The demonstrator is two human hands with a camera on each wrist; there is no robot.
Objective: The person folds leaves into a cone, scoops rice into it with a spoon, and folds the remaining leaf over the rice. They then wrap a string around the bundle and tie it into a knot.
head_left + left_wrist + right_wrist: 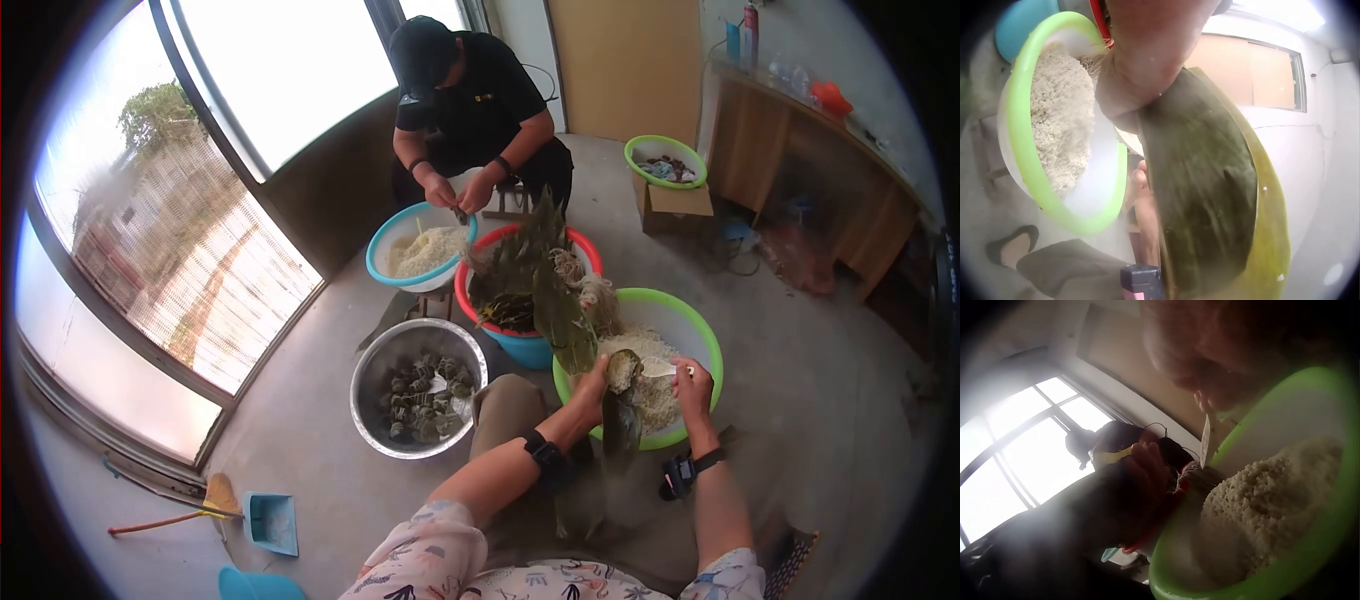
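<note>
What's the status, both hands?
Left hand holds rice-filled leaf. Right hand grips white spoon over green-rimmed basin. No obstruction seen between spoon and leaf.

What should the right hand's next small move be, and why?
Probably press the rice down with the spoon: the left hand holds the leaf with rice showing inside, and the right hand has the spoon beside it.

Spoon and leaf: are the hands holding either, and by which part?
Both are held. The right hand pinches the spoon by its handle; the left hand grips the leaf at the side of its filled fold.
</note>
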